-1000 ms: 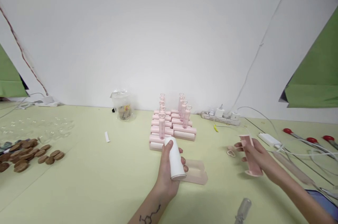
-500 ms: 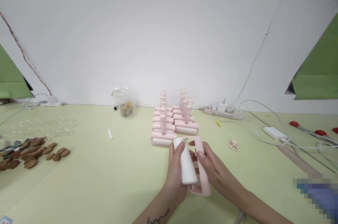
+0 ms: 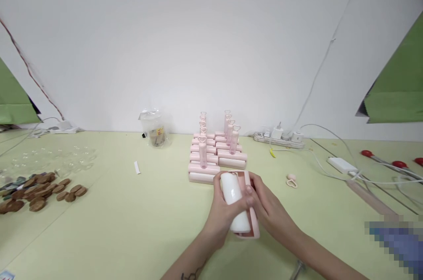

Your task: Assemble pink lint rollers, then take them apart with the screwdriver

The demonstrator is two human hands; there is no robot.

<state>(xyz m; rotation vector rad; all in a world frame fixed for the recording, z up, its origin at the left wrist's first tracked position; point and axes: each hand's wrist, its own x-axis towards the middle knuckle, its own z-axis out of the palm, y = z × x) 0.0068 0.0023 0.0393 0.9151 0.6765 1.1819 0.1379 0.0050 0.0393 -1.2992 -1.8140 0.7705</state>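
Observation:
A smooth white roll [image 3: 232, 189] lies along the open side of a pink roller cover [image 3: 254, 226], partly inside it. My left hand [image 3: 218, 215] is closed around the roll, its thumb reaching across to the cover's edge. On the other side, my right hand [image 3: 266, 205] grips the pink cover, with most of its fingers hidden behind. Just beyond my hands, several pink lint rollers [image 3: 203, 169] lie in two columns, many with an upright clear pink handle [image 3: 202, 154] topped by a heart-shaped loop.
To the right lies a small pink heart-loop piece [image 3: 291, 181]. A power strip [image 3: 280, 140], cables and a white adapter [image 3: 343, 165] are farther right. Leftward are a white strip [image 3: 136, 167], a clear plastic bag [image 3: 156, 130], brown discs [image 3: 42, 187] and clear pieces [image 3: 56, 156].
The white roll has turned and moved into the pink cover, closing the gap between them. My left thumb has shifted across the roll to the cover's edge.

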